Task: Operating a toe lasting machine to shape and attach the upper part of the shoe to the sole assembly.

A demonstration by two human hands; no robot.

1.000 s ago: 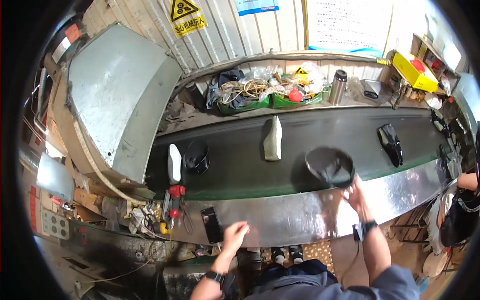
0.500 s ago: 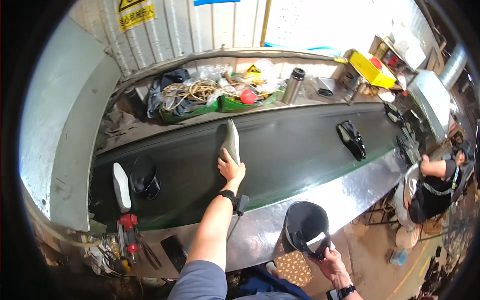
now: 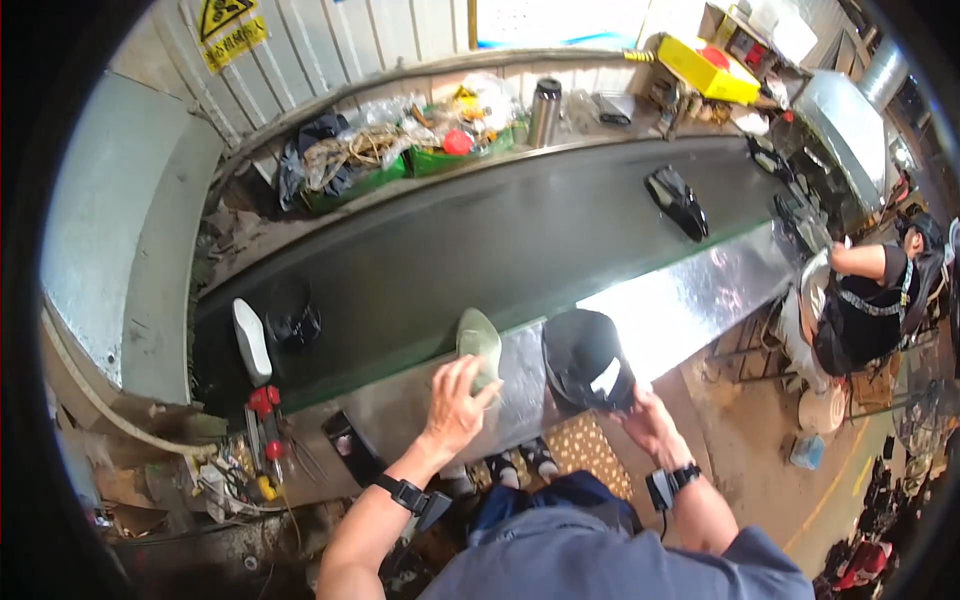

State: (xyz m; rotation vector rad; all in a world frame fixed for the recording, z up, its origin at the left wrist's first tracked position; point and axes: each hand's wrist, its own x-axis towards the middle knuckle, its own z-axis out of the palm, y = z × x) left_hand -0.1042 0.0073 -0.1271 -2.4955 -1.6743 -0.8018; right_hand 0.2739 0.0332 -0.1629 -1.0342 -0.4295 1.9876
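My left hand [image 3: 458, 408] grips the near end of an olive-green shoe last [image 3: 479, 338], over the near edge of the dark conveyor belt [image 3: 400, 265]. Beside it, my right hand [image 3: 648, 425] holds the lower rim of a black boot upper [image 3: 580, 345]. The upper's wide opening faces up, and a white patch shows inside. At the belt's left end lie a last with a white sole [image 3: 252, 342] and another black upper [image 3: 293, 322], side by side.
A metal ledge [image 3: 690, 290] borders the belt. A red power tool [image 3: 266, 425] and a black phone [image 3: 354, 448] lie at left. A steel thermos [image 3: 545, 113] stands behind. Black shoes [image 3: 678, 203] sit on the belt's far right, near a seated person [image 3: 865, 310].
My left hand has drawn the last from the middle of the belt toward me, next to the black upper. My right hand still holds the upper. The view has shifted.
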